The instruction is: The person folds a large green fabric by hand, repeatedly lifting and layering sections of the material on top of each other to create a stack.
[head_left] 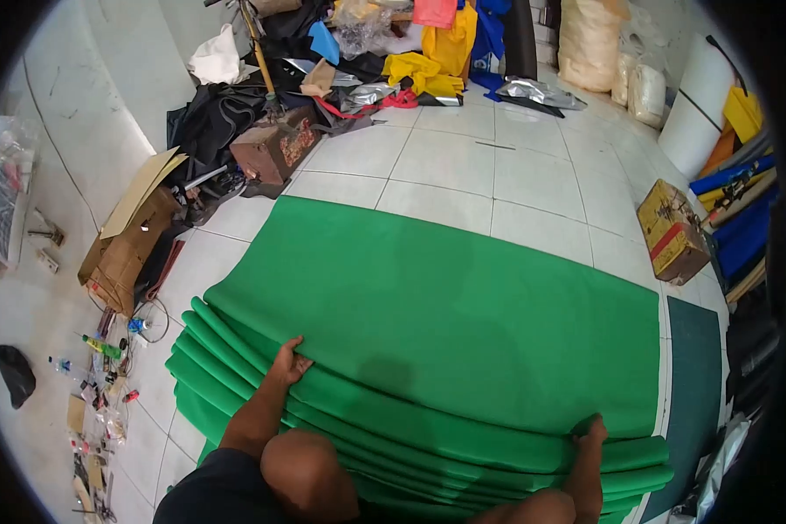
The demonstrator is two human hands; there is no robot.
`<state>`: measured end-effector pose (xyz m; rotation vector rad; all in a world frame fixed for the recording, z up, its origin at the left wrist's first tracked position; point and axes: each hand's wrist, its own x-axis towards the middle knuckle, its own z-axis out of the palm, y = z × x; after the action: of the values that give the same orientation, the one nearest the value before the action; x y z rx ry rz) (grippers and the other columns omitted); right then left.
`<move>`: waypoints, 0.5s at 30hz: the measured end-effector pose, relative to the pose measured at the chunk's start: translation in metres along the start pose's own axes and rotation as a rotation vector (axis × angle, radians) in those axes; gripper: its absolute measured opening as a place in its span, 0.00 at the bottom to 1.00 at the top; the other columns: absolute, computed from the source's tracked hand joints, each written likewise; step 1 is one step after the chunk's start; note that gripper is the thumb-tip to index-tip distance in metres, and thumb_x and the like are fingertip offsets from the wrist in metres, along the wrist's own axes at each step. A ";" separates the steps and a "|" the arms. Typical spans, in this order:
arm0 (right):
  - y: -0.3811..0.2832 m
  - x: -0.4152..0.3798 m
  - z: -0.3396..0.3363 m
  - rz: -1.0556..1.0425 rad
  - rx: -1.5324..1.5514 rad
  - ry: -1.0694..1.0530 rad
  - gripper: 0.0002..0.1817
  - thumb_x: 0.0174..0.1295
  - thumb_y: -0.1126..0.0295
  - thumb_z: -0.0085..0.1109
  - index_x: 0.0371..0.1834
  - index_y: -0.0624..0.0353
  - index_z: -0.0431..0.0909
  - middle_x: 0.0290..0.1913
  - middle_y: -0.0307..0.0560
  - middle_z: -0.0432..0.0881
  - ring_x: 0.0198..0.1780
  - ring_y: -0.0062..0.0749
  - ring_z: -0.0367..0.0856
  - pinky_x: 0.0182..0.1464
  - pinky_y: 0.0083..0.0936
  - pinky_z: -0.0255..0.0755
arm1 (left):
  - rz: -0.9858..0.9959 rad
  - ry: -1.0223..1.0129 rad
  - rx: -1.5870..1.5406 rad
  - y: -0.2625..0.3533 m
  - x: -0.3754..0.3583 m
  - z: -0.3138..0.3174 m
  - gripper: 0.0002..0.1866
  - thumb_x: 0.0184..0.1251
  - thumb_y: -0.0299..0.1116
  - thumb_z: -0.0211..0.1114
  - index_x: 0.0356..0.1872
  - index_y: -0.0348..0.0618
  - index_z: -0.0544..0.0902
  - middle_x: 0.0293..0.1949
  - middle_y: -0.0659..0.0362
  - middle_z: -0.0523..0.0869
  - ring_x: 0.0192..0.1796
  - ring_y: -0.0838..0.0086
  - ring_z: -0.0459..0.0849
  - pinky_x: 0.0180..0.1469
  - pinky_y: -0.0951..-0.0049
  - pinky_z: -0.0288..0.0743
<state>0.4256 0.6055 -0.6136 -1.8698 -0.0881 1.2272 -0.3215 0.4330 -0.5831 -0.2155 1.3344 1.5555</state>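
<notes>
A large green sheet of fabric (445, 288) lies over the tiled floor, flat at the far side and gathered into several long folds close to my knees. My left hand (292, 363) is closed on the top fold toward the left, with a finger and thumb showing on its upper side. At the right end of the same fold, my right hand (592, 428) grips the fabric; its fingertips are partly hidden under the fold. Both my knees are bent at the near edge, over the gathered part.
A dark green board or mat (694, 393) lies right of the fabric. Beyond it stands a worn yellow box (672, 231). On the left are an open cardboard box (135, 249) and scattered bottles and small items. A brown block (275, 150) and piled materials line the back.
</notes>
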 end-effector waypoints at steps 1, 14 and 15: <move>0.006 0.001 0.004 -0.056 0.095 0.065 0.37 0.53 0.54 0.56 0.63 0.57 0.53 0.61 0.54 0.60 0.58 0.52 0.62 0.53 0.51 0.62 | -0.051 -0.025 -0.008 0.001 -0.003 0.003 0.18 0.56 0.45 0.60 0.42 0.45 0.72 0.34 0.59 0.77 0.30 0.72 0.77 0.29 0.74 0.74; -0.044 -0.050 -0.001 -0.207 0.205 -0.105 0.10 0.57 0.64 0.51 0.37 0.57 0.71 0.23 0.35 0.72 0.15 0.18 0.60 0.15 0.17 0.53 | 0.187 0.043 0.117 0.018 -0.038 0.056 0.13 0.58 0.38 0.57 0.37 0.39 0.72 0.22 0.59 0.75 0.17 0.75 0.70 0.16 0.78 0.66; -0.057 -0.061 0.000 -0.275 0.300 -0.131 0.09 0.57 0.64 0.50 0.37 0.56 0.71 0.24 0.35 0.72 0.16 0.17 0.61 0.15 0.16 0.53 | 0.264 0.021 0.090 0.026 -0.051 0.061 0.12 0.58 0.37 0.56 0.37 0.39 0.72 0.22 0.59 0.75 0.16 0.75 0.70 0.16 0.77 0.66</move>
<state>0.4154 0.6110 -0.5309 -1.4649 -0.2131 1.1035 -0.2903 0.4578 -0.5094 0.0014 1.4923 1.7090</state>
